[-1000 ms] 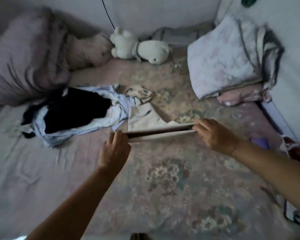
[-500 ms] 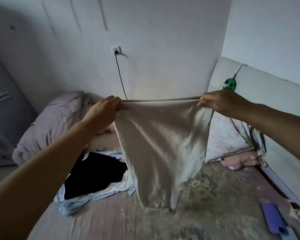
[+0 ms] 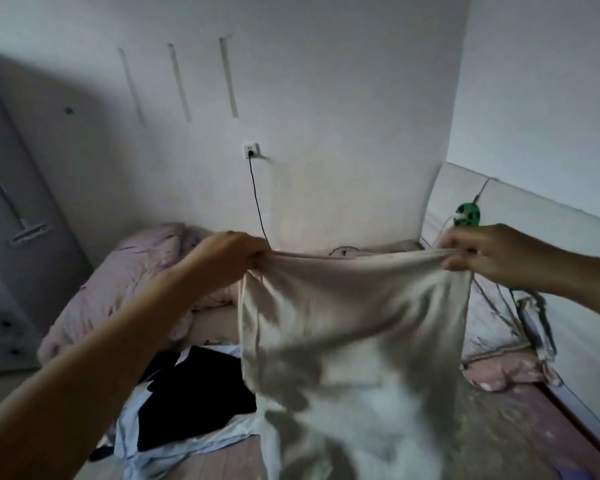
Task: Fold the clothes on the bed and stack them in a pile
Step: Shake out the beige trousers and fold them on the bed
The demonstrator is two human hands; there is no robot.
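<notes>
A shiny beige satin garment (image 3: 354,327) hangs in the air in front of me, stretched by its top edge. My left hand (image 3: 227,258) grips the left top corner and my right hand (image 3: 478,252) pinches the right top corner. The cloth hangs down past the bottom of the view and looks blurred low down. On the bed (image 3: 520,431) at lower left lies a loose heap of a black garment (image 3: 194,396) on a pale blue garment (image 3: 174,448).
A pink quilt (image 3: 118,289) is bunched at the back left. A floral folded blanket (image 3: 489,323) and a pink pillow (image 3: 503,374) sit at the right by the headboard (image 3: 541,216). A black cable (image 3: 257,202) drops from a wall socket. A grey wardrobe (image 3: 14,202) stands left.
Both hands lifted the beige garment off the bed and now hold it spread out in the air. My view has tilted up toward the wall.
</notes>
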